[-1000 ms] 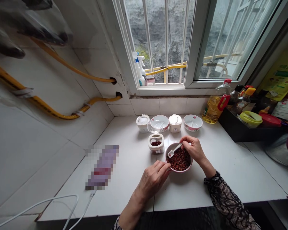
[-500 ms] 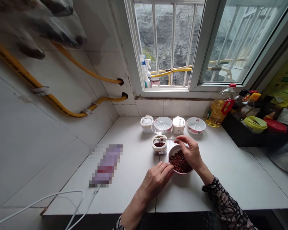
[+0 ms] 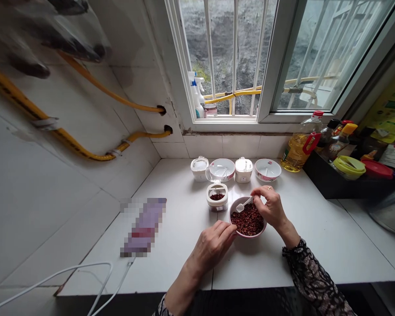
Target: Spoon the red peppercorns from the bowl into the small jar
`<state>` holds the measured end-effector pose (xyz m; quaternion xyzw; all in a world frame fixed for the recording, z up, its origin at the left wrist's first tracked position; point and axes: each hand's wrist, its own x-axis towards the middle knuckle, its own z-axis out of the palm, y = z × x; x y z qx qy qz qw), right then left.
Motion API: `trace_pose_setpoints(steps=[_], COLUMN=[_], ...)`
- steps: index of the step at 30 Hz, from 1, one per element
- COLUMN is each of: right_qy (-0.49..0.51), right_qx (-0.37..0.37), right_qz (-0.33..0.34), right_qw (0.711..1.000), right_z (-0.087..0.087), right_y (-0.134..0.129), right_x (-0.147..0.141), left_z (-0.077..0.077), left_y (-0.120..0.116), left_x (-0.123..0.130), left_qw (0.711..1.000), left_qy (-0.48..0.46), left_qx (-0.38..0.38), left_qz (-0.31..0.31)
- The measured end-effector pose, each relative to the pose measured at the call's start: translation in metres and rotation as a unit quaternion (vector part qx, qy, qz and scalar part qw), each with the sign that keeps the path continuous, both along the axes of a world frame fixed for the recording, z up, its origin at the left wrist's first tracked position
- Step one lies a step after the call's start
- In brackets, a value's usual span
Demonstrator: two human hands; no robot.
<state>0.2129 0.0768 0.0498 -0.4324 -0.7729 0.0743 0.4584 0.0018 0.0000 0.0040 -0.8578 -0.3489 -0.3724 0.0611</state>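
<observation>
A bowl (image 3: pixel 231 224) on the counter holds many small dark red dried grains, which look like Sichuan peppercorns (image 3: pixel 250 221). My left hand (image 3: pixel 213 245) grips the bowl's left rim between thumb and fingers. Pinched by its handle in my right hand (image 3: pixel 270 208) is a small white spoon (image 3: pixel 242 206), its head over the peppercorns inside the bowl. Just left of the bowl stands a square spice jar (image 3: pixel 217 202), its clear lid (image 3: pixel 216 174) raised, with some of the same grains inside.
Behind are two lidded white jars (image 3: pixel 199 169) (image 3: pixel 243 170) and two patterned bowls (image 3: pixel 222 169) (image 3: pixel 267 170). At right stand an oil bottle (image 3: pixel 298 147) and a black box (image 3: pixel 322 180) of condiments. A blurred purple object (image 3: pixel 146 226) with a white cable (image 3: pixel 110 267) lies left.
My right hand has drawn the spoon right and back from over the open spice jar to inside the bowl. My left hand stays on the bowl's rim. The view has shifted slightly.
</observation>
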Motion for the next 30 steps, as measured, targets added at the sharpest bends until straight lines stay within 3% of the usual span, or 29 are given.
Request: trace_pose_setpoints(steps=[4,8,15,30], right_qy=[-0.057,-0.044,0.008,-0.014], right_qx=[-0.034,-0.074,-0.074,-0.078], right_qz=[0.019,0.032,-0.018,-0.014], right_qw=[0.998,0.996,0.997,0.997], right_z=[-0.011,-0.015,-0.013,-0.012], right_y=[0.003,0.003,0.006,0.006], right_x=[-0.003,-0.007,-0.001,-0.001], left_z=[0.0,-0.001,0.001,0.002], left_y=[-0.001,-0.001,-0.001,-0.001], left_x=[-0.001,-0.001,-0.001,-0.001], left_qw=[1.0,1.0,1.0,1.0], left_qy=[0.002,0.002,0.004,0.003], left_qx=[-0.002,-0.003,-0.002,0.005], left_qz=[0.001,0.001,0.001,0.0])
